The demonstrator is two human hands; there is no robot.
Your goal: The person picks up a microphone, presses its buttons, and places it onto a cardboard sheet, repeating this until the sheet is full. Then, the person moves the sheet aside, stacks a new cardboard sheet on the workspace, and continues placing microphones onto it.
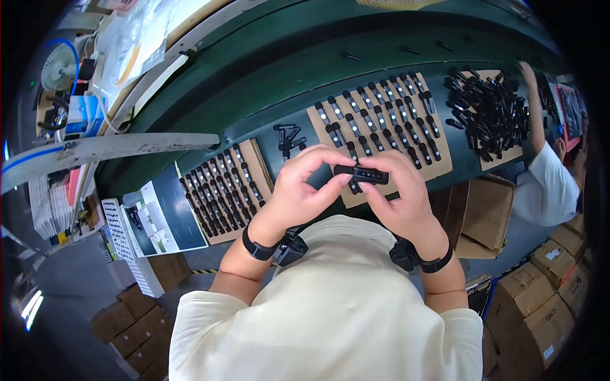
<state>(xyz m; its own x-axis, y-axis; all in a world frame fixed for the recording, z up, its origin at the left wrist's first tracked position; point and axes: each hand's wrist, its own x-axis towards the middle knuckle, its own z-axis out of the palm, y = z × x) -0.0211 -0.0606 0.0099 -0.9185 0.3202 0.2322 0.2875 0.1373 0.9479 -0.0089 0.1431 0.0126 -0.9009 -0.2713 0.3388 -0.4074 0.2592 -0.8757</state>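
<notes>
Standing here, I see the person's two hands meeting over the near edge of the middle board [438,166], with one black device [372,176] held up between them, lying roughly level from left to right. The left hand [311,184] is curled, thumb and forefinger nearly closed about the device's left end; the right hand [401,193] steadies the other end, a finger along the far side and the thumb below, with the palm open and off it. Pale marks show along the side turned up; I can't make out any finer detail. The step looks to me like close handling, perhaps a check, and it would go best with a light fingertip pinch at both ends, leaving that marked face uncovered. I'd turn it slowly and squeeze no harder than it takes to stop a slip, since a drop would likely knock the neat rows of devices [379,116] just below. Keeping the wrists raised would spare them too. On the worktop [267,136], a second filled board [256,164] lies left, a small cluster [289,138] between the boards, and a jumbled heap [486,114] right, near a co-worker's hand [527,75].
</notes>
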